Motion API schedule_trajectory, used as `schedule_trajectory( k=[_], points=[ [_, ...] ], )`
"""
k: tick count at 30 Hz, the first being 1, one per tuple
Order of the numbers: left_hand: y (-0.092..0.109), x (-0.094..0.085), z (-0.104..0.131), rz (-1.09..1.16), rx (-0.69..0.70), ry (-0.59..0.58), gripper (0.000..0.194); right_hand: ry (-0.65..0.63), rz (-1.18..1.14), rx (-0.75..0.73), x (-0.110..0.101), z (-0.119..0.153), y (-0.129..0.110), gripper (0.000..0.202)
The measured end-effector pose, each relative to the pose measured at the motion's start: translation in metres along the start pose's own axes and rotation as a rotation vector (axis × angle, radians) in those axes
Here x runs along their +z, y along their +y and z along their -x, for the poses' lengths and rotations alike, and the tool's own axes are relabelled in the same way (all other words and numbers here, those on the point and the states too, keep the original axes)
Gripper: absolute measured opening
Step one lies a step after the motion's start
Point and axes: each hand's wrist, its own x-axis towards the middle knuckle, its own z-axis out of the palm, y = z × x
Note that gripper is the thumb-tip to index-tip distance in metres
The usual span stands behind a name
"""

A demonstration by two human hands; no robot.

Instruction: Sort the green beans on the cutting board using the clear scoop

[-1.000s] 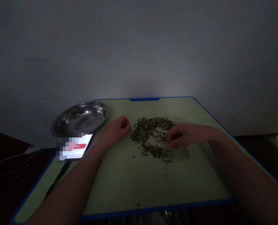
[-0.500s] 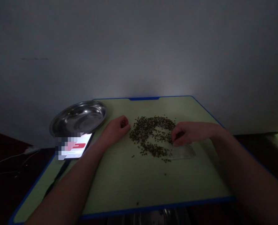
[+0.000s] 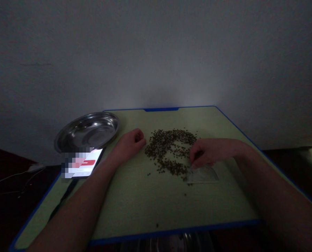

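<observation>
A loose heap of small dark seeds or beans is spread in a rough ring on the pale green tabletop. At its right side my right hand is closed, fingertips pinching the upper edge of a clear half-round protractor. The protractor is low over the table, its straight edge towards me and its left end touching a few seeds. My left hand rests on the table just left of the heap, its fingers curled into a loose fist. What that fist may contain is hidden.
A shiny steel basin stands at the table's back left. In front of it lies a phone with a lit screen, partly blurred out, beside my left forearm. A few stray seeds lie near the blue front edge. A wall rises behind.
My right hand has moved slightly towards me and to the left, and the protractor has come a little nearer. My left hand stays in place.
</observation>
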Motion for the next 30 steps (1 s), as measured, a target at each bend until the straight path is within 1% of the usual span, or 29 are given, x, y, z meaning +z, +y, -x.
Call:
schedule_trajectory(
  k=[4,6,10,15,17,19,23,27,30],
  points=[
    [0.000,0.001,0.000,-0.003,0.002,0.009,0.012,0.029,0.012,-0.004,0.003,-0.003,-0.005,0.024],
    [0.001,0.000,0.000,-0.006,0.002,0.013,0.012,0.075,0.042,-0.013,0.004,-0.005,-0.007,0.024],
    [0.004,-0.001,0.000,-0.008,-0.017,0.019,0.013,0.181,0.108,-0.080,0.005,-0.008,-0.008,0.024],
    [0.004,-0.001,0.000,0.014,-0.016,0.003,0.013,0.283,0.123,-0.086,0.002,-0.006,-0.007,0.026],
    [0.004,-0.001,0.000,0.008,-0.009,0.006,0.012,0.265,0.119,-0.095,0.000,-0.004,-0.007,0.028],
    [0.005,-0.001,0.001,0.001,-0.009,0.012,0.012,0.219,0.110,-0.101,0.000,-0.003,-0.007,0.028],
    [0.006,-0.002,0.002,0.004,-0.009,0.009,0.012,0.155,0.095,-0.094,0.005,-0.004,-0.010,0.024],
    [0.006,-0.002,0.003,-0.014,-0.004,0.012,0.011,0.081,0.044,-0.014,0.015,-0.005,-0.022,0.020],
    [0.009,-0.002,0.003,-0.018,-0.020,0.011,0.010,0.082,0.055,-0.006,0.023,-0.004,-0.034,0.018]
  ],
)
